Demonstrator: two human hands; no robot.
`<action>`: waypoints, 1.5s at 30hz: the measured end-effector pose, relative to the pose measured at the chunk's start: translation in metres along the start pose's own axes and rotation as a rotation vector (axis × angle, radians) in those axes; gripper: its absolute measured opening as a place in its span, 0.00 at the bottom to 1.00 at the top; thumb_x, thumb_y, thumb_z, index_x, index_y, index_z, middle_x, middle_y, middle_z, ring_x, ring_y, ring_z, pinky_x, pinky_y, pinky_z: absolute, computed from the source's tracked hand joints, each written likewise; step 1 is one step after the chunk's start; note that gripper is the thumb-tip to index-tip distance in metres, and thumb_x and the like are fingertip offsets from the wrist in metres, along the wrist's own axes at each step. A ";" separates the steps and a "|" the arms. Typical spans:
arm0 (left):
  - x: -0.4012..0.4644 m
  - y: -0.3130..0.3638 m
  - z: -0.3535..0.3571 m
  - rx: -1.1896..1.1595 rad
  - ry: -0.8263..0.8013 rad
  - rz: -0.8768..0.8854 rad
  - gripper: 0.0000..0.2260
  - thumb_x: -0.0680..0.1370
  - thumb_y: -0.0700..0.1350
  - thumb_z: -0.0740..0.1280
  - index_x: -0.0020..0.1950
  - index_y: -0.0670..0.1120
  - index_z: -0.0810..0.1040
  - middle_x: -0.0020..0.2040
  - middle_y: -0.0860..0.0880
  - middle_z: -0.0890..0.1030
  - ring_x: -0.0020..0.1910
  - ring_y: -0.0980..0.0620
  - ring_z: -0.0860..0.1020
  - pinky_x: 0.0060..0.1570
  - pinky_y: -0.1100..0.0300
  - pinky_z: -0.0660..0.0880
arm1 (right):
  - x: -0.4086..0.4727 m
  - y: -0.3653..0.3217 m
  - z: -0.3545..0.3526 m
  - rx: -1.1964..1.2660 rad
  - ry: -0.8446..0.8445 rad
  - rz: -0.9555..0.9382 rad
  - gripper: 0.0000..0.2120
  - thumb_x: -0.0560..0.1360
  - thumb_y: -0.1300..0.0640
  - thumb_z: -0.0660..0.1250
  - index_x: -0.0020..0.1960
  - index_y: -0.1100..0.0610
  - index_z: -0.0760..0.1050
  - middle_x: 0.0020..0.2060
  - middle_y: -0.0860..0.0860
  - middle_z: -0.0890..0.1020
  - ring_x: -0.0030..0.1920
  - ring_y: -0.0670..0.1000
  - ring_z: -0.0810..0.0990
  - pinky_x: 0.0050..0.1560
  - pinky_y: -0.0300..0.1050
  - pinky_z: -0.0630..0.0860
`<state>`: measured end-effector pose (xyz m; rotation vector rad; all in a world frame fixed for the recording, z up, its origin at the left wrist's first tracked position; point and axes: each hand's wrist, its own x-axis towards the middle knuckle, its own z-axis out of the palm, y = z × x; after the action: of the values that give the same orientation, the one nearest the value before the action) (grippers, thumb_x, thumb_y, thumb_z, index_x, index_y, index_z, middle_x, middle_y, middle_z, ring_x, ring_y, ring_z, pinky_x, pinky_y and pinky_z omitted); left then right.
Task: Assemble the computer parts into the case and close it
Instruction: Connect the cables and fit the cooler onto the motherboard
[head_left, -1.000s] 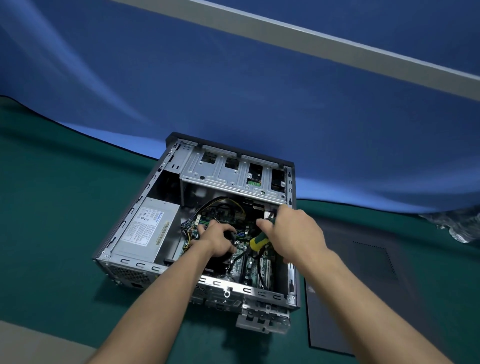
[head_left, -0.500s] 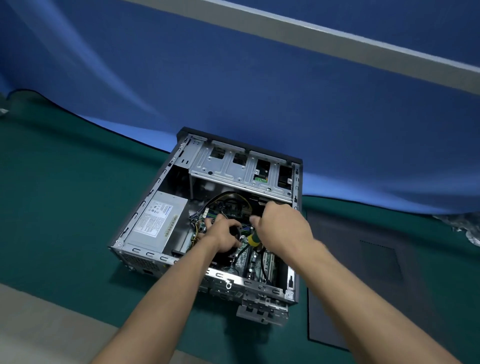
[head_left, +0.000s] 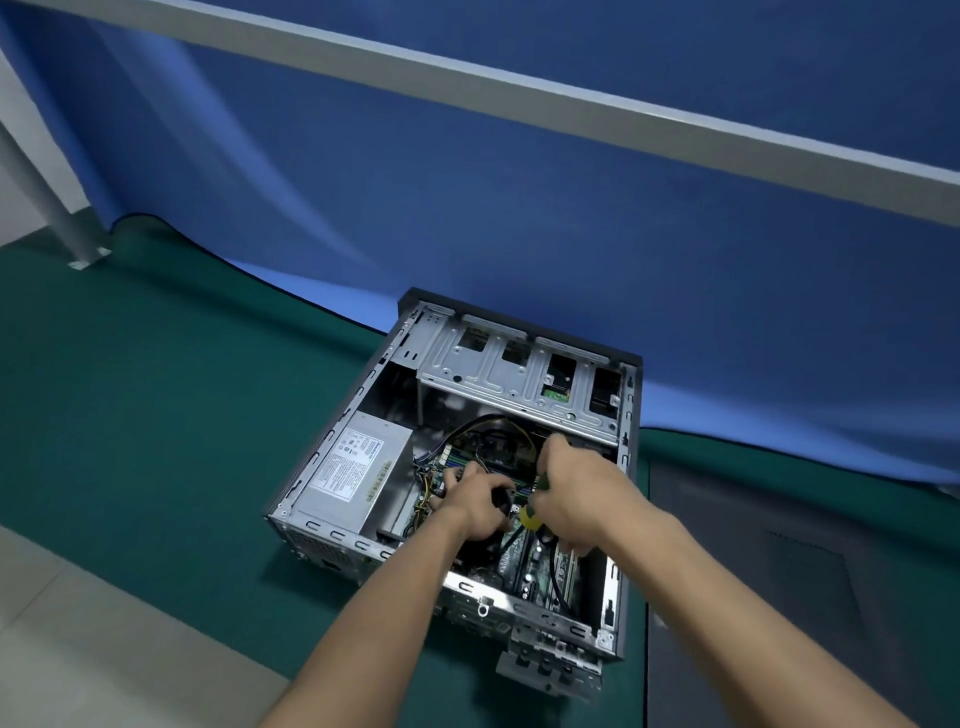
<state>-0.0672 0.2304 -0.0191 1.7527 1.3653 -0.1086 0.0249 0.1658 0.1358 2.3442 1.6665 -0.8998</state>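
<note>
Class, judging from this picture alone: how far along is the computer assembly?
Done: power supply sits in the open case. In hand: right hand grips a screwdriver over the motherboard; left hand works beside it. Left: the side panel lies on the mat, not yet fitted.

A green mat covers the work surface and serves as the anchor for the rest. Behind its far edge hangs a blue fabric backdrop, its lower hem draped onto the mat in soft folds. Above the mat a grey metal bar crosses the backdrop diagonally, and a grey post (bolted down by a small foot plate) stands at the mat's far left corner. A pale surface borders the mat's near left edge. Lighting is even and cool.
</note>
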 end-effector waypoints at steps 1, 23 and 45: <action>0.001 -0.001 -0.001 -0.012 -0.006 -0.001 0.24 0.73 0.46 0.72 0.68 0.59 0.71 0.68 0.48 0.63 0.70 0.42 0.52 0.70 0.40 0.54 | 0.001 0.000 0.000 -0.015 0.030 0.010 0.10 0.79 0.55 0.61 0.57 0.60 0.68 0.49 0.57 0.80 0.47 0.58 0.81 0.43 0.48 0.78; 0.015 -0.011 -0.005 0.068 -0.118 0.073 0.21 0.77 0.48 0.68 0.68 0.58 0.67 0.70 0.47 0.58 0.70 0.41 0.51 0.64 0.41 0.57 | 0.007 0.002 0.008 0.043 0.246 0.336 0.16 0.78 0.46 0.62 0.38 0.57 0.70 0.30 0.51 0.74 0.33 0.55 0.76 0.31 0.43 0.70; 0.008 -0.001 0.008 0.825 -0.017 0.163 0.30 0.81 0.50 0.57 0.78 0.44 0.47 0.77 0.37 0.49 0.76 0.37 0.44 0.70 0.37 0.50 | 0.070 -0.038 -0.022 0.078 0.480 -0.020 0.12 0.71 0.48 0.64 0.36 0.57 0.73 0.24 0.48 0.73 0.27 0.49 0.70 0.25 0.41 0.62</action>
<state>-0.0612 0.2304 -0.0290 2.5157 1.2363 -0.6724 0.0148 0.2471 0.1253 2.7617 1.8404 -0.4264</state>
